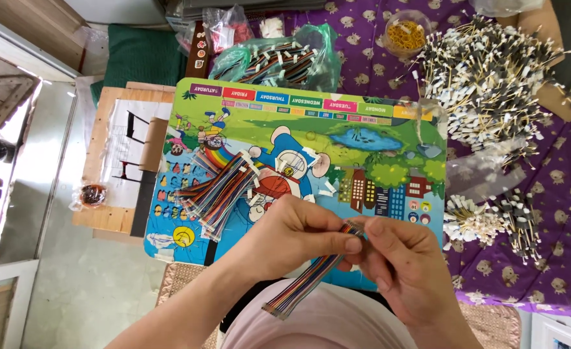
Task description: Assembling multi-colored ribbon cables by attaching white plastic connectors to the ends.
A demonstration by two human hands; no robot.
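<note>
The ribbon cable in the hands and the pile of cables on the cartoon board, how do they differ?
The ribbon cable is a single strip; the pile of cables is many strips heaped together. The ribbon cable is lifted, pinched at its upper end between the left hand and right hand, its lower end hanging towards the lap; the pile lies loose on the cartoon board, untouched. Both are flat, multicoloured striped wires.

Rainbow-striped ribbon cable (311, 274); bright cartoon board (363, 136) in green and blue; purple cloth (557, 187) with small tan figures; yellow rubber bands (405, 34); white-tipped sticks (492, 77).
</note>
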